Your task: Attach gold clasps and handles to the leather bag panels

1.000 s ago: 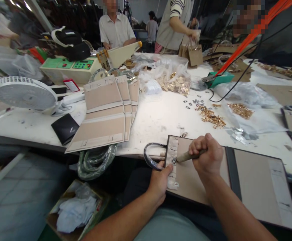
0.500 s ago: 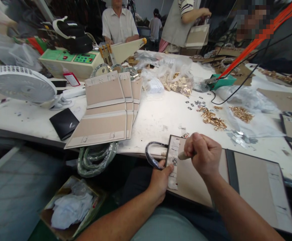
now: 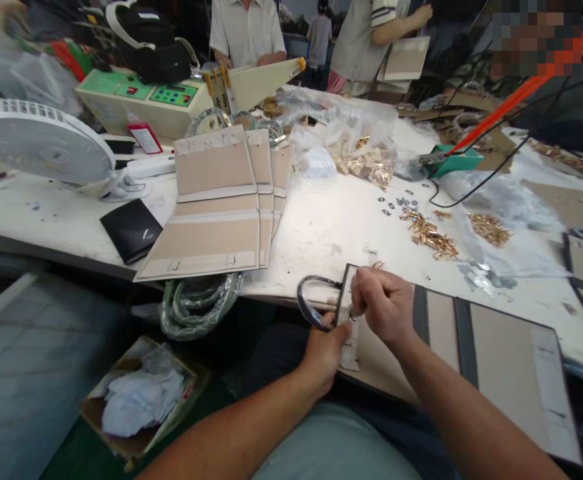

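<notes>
A flat tan bag panel with a dark border (image 3: 501,347) lies over the table's near edge and my lap. My left hand (image 3: 324,352) grips its left end beside the black wrapped handle loop (image 3: 307,308), thumb on a white taped strip (image 3: 350,343). My right hand (image 3: 382,301) is closed in a fist over that strip. The wooden-handled tool it gripped a moment ago is hidden inside the fist.
Stacked tan panels (image 3: 216,207) lie on the white table (image 3: 321,227), with a white fan (image 3: 41,140), a green control box (image 3: 141,100), bags and piles of gold fittings (image 3: 429,233). A cardboard box of scraps (image 3: 136,400) sits on the floor. Other people work across the table.
My right hand has slid left along the panel toward my left thumb, and the tool's wooden handle has dropped out of sight. The camera has tilted slightly.
</notes>
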A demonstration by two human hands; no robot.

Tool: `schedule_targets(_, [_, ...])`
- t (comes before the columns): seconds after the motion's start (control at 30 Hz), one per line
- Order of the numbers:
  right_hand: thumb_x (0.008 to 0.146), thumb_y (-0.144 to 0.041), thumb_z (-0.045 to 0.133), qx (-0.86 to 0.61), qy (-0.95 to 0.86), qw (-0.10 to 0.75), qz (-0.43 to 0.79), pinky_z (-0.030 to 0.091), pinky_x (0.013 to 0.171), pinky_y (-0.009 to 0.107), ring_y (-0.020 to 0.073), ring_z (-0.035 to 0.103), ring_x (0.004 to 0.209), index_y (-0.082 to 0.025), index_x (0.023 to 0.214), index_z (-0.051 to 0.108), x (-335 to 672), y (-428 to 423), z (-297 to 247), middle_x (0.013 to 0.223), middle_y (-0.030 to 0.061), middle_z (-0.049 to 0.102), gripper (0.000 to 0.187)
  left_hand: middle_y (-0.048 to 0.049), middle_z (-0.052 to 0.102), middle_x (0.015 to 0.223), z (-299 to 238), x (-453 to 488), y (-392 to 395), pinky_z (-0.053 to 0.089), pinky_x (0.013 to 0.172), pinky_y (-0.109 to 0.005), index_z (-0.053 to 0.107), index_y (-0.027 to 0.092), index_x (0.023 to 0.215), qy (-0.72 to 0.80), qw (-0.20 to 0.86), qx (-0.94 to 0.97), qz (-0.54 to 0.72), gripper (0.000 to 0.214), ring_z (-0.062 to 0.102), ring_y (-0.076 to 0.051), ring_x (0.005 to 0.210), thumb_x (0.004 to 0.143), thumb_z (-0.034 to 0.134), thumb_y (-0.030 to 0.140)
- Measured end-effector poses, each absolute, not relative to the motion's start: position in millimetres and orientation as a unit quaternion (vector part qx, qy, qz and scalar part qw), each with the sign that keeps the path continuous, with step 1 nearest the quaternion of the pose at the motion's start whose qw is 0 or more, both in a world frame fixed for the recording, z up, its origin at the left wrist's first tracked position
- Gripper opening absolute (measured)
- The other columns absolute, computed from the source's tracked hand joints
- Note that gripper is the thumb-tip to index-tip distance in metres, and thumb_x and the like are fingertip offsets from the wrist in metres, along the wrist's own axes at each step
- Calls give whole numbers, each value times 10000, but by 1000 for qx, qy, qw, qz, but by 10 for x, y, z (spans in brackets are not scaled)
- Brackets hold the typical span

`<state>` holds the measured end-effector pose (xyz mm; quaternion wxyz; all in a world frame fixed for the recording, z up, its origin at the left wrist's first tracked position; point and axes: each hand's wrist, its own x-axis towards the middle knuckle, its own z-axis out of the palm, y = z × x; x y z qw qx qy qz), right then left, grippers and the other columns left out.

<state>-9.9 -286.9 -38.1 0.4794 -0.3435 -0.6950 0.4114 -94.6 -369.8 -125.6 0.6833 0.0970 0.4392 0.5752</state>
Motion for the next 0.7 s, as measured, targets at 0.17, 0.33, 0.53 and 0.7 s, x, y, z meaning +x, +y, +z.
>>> schedule_targets(0.17, [1048,-418,541,-334,-673,514,415,373,522,282,123,466,503,-207,532,503,-61,-2914,-412,536,-3,494,559,-60,753,825,-1291,-948,-3693,537,695,-292,726,142,1011,421,691,106,578,439,697,-204,717,667,862,377])
schedule_targets(0.33, [1043,-448,521,-383,-666,497,402,362,516,277,121,447,475,-211,527,493,60,-2885,-442,503,-13,490,569,-69,770,856,-1328,-942,-3699,549,730,-304,722,146,995,441,683,98,574,405,720,-223,768,664,849,342])
schedule_targets(0.53, [945,-509,634,-567,-717,316,254,365,568,272,141,518,533,-206,629,605,432,-2681,-389,549,-22,580,439,-86,788,861,-1295,-972,-3702,571,760,-337,721,144,1036,443,689,104,564,434,746,-253,784,665,826,344])
schedule_targets(0.7, [894,-318,683,-590,-763,149,218,407,711,279,195,675,787,-248,931,757,447,-2551,-697,840,9,753,108,-119,792,924,-1329,-1007,-3743,589,861,-413,726,138,1098,458,684,118,555,538,763,-320,912,651,864,405])
